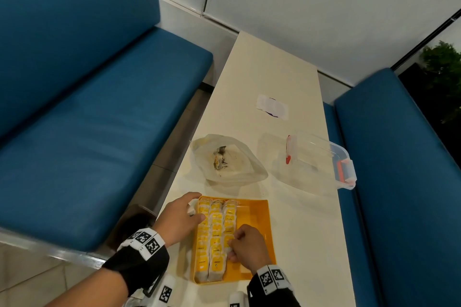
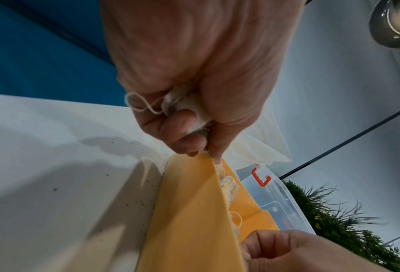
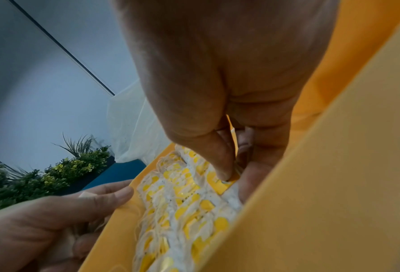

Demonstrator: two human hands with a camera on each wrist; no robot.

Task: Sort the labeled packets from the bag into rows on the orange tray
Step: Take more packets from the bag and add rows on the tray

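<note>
- Left seat: blue cushion, ran along the left edge of the counter.
- Left hand: lay at the tray's left wall, near its far corner. The left wrist view showed the fingers curled around a white packet, string looped out beside it. Thumb tip touched the wall's top edge.
- Tray: orange, at the near end of the counter. Packets with yellow labels filled its left part in three rows running near to far, overlapped like shingles. The right part was bare.
- Bag: clear plastic, lying open just beyond the tray, with a few dark and pale scraps inside. Whether packets were left in it cannot be told.
- Right hand: over the third row, near its front end. The right wrist view showed thumb and fingers pinched on a yellow label of one packet there.
- Paper slip: white with a dark mark, farther along the counter.
- Box: clear plastic with red clasps, at the counter's right edge, well apart from the tray.
- Right seat: blue, beside the counter.
</note>
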